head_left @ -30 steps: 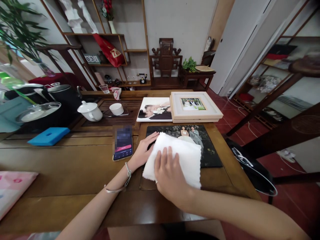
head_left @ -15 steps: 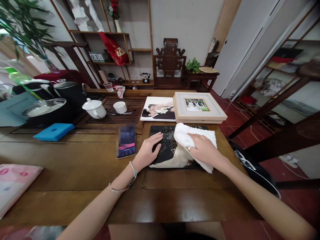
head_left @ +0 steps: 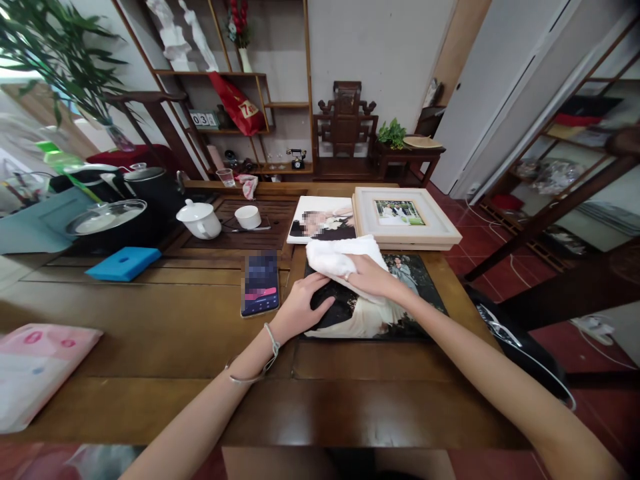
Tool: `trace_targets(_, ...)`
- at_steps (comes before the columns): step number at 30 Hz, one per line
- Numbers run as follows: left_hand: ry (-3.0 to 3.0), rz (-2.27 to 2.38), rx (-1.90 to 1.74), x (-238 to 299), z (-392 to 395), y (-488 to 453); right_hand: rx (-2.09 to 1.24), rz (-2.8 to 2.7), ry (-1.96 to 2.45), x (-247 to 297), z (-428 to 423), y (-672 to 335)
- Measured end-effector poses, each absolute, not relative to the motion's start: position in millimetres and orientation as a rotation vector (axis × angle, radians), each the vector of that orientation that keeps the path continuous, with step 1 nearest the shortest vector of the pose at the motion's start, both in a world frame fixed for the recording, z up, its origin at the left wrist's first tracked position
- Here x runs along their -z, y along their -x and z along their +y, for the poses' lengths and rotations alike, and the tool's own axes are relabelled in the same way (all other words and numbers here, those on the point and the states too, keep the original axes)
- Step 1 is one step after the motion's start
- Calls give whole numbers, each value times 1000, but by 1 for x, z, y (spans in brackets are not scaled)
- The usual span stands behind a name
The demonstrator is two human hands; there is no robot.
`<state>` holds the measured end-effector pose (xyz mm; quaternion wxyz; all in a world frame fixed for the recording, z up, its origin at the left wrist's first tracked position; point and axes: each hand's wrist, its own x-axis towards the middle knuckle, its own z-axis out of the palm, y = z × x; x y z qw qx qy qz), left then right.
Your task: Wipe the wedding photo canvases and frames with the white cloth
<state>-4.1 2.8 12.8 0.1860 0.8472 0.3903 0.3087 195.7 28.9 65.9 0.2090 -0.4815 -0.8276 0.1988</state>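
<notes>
A dark frameless wedding photo panel [head_left: 420, 293] lies flat on the wooden table [head_left: 150, 333] in front of me. My left hand [head_left: 300, 308] rests flat on its left edge, fingers stretched out. My right hand [head_left: 373, 277] presses a white cloth [head_left: 335, 255] onto the panel's far left part, fingers closed over the cloth. A phone [head_left: 261, 283] with a lit screen lies just left of my left hand.
Behind the panel lie another photo print [head_left: 323, 223] and a stack of white picture frames [head_left: 405, 220]. A tea tray holds a white teapot [head_left: 200, 220] and cup [head_left: 248, 216]. A blue pad [head_left: 124, 263] and pink cloth [head_left: 40, 363] lie left. Shelves stand behind.
My right hand has swept the cloth from the panel's near part to the far right, then to the far left. My left hand stays on the panel's left edge.
</notes>
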Motion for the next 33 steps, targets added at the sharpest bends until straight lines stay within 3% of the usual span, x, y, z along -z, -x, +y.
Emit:
trace_targets(8,-2370,1160,-828,-7,3,4,-361,-2257,1452,-42,-16,-268)
trace_targets(14,-2340,1183,-818,-2,3,2,-116,-2452,1606,-42,-18,-240)
trace_targets(20,-2297,1145,-892,0,4,5,-111,-2574,1482,-44,-17,-202)
trace_targets(28,-2314,1120,-857,-3,5,4,-169,-2701,1310,-44,-92,-208)
trace_targets(33,-2336,1147,-854,-3,5,5,-192,-2626,1364,-44,-73,-220)
